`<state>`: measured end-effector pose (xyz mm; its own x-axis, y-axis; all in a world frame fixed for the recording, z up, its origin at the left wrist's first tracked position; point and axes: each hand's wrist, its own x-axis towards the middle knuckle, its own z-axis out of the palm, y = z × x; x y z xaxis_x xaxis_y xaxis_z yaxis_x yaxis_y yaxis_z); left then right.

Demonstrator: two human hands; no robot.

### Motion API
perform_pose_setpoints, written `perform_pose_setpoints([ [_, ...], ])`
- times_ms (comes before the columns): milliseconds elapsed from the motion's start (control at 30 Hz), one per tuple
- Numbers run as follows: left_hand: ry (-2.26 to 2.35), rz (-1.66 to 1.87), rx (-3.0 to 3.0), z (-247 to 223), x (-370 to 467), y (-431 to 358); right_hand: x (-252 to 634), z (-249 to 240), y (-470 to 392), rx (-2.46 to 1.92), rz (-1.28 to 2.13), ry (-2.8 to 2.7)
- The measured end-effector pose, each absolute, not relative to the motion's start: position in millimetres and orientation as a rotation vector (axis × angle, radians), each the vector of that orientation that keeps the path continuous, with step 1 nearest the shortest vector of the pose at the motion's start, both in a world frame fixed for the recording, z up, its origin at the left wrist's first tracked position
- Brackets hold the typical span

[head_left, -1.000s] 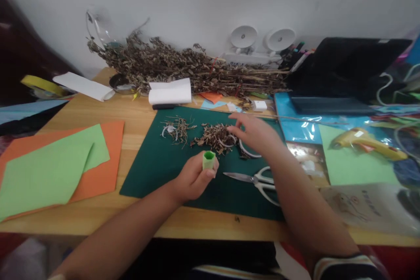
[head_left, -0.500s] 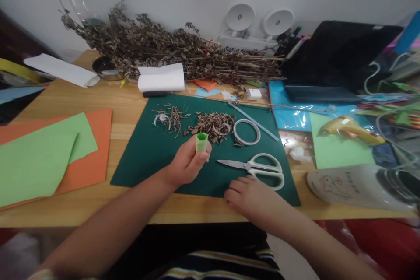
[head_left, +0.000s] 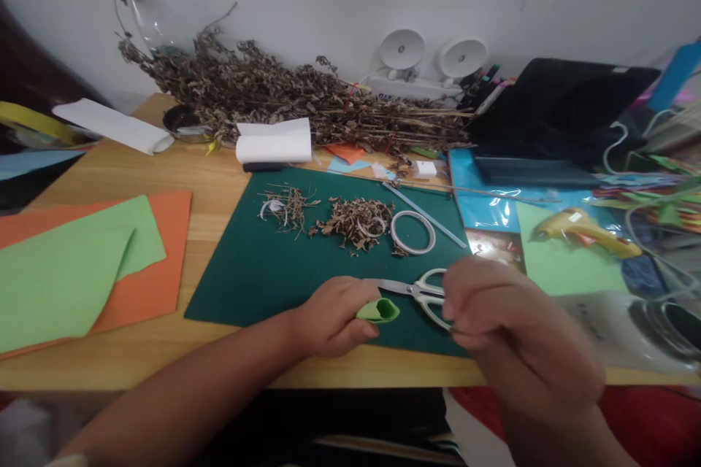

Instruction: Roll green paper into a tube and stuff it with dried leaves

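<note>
My left hand [head_left: 339,317] is closed around a small rolled tube of light green paper [head_left: 379,311], whose open end tips to the right. My right hand [head_left: 509,314], blurred and raised, has its fingers curled in; what they hold, if anything, is hidden. It covers part of the handles of the white-handled scissors [head_left: 419,290], which lie on the dark green cutting mat [head_left: 263,277]. Further back on the mat are a heap of dry crumbled leaves [head_left: 353,222], a pile of thin stalks [head_left: 293,208], a tape ring [head_left: 413,232] and a pale glue stick [head_left: 424,214].
Green paper [head_left: 60,277] over orange paper [head_left: 172,248] lies left. A long bundle of dried plants [head_left: 285,91] runs along the wall. On the right are a yellow glue gun [head_left: 585,232], a pale bottle [head_left: 607,321] lying down and a dark laptop-like device [head_left: 564,109].
My left hand has come nearer and right, tipping the green tube from upright to rightward. My right hand has risen from the mat's front edge and moved right, over the scissors' handles.
</note>
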<state>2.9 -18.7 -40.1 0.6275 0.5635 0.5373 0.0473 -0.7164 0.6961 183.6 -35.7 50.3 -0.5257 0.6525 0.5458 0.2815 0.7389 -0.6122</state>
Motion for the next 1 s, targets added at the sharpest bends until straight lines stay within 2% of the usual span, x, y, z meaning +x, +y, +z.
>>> perform_pose_setpoints([
  [200,0.509,1.038,2.358,-47.4,2.4,-17.9,154.2,53.4,-30.3,-0.703,0.715,-2.286],
  [567,0.413,1.177,2.345,-35.9,4.9,-16.9,159.0,55.0,-29.4,-0.751,0.826,-2.244],
  [767,0.458,1.157,2.435,-38.8,5.7,-18.6,168.2,61.6,-30.5,-0.711,0.670,-2.429],
  [1000,0.461,1.154,2.381,-35.8,4.8,-18.1,175.9,68.5,-26.5,-0.592,0.256,-2.633],
])
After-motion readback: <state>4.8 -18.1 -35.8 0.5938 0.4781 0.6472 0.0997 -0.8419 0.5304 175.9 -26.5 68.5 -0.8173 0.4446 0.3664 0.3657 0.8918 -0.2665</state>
